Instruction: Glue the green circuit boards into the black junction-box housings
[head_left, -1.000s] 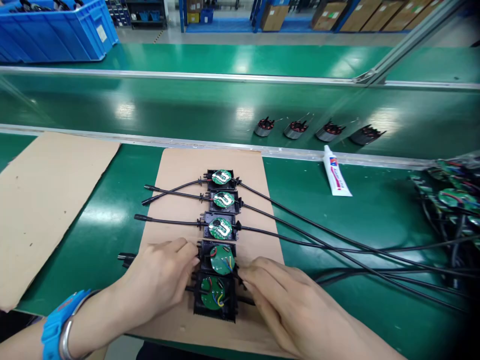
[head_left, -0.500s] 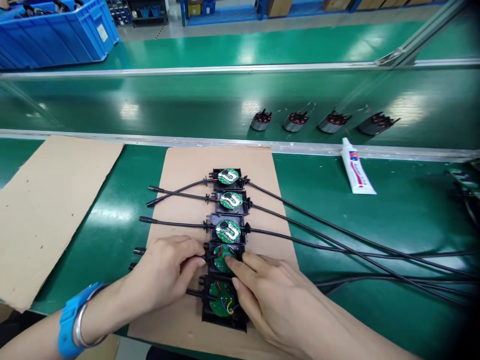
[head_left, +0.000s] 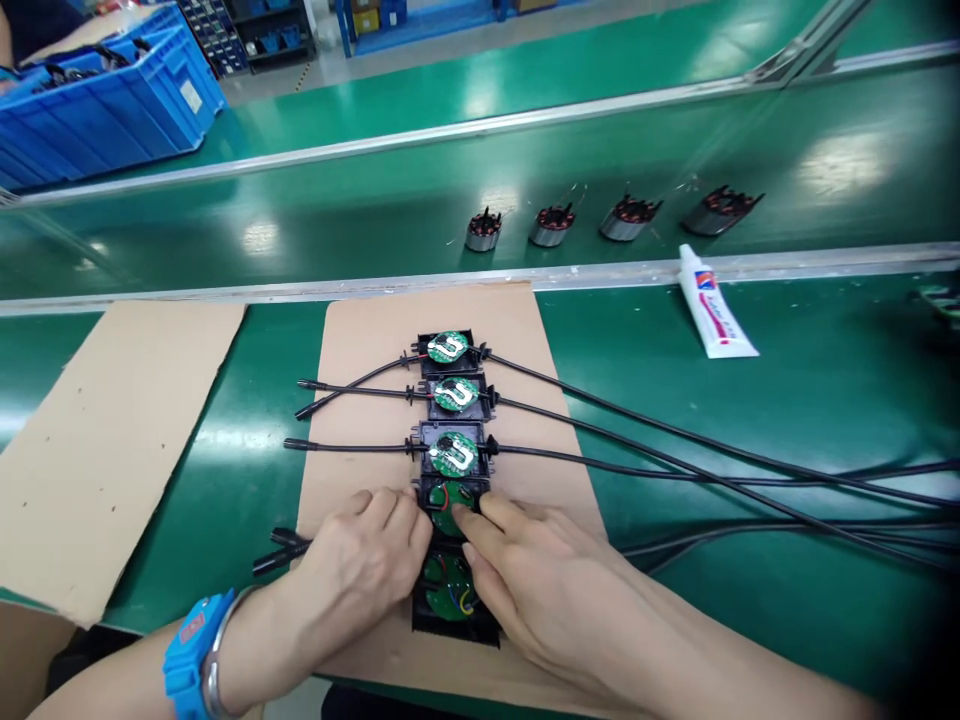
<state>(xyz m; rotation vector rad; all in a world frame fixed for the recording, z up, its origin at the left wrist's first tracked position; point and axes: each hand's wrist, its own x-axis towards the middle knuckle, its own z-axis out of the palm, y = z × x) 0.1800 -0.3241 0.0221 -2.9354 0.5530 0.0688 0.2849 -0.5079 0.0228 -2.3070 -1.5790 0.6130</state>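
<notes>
Left hand (head_left: 367, 555) is bunched up with its fingers together at the left side of the fourth housing, but honestly I can't tell if anything's pinched in there. Right hand (head_left: 547, 575) has its thumb and index apart, index tip on a green board; no clue what the other fingers grip. Everything's on a big green tabletop (head_left: 675, 400), with a cardboard sheet (head_left: 375, 340) under the work and another cardboard piece (head_left: 135, 430) off to the left. Five black housings (head_left: 442, 430) sit in a row on the middle sheet, black cables (head_left: 540, 452) running out both sides. Over to the right there's a white tube (head_left: 716, 310), plus four wound metal cores (head_left: 553, 228) behind. That fourth board (head_left: 441, 512) lies in its housing between the hands, with a little red wire (head_left: 445, 495) on it.
</notes>
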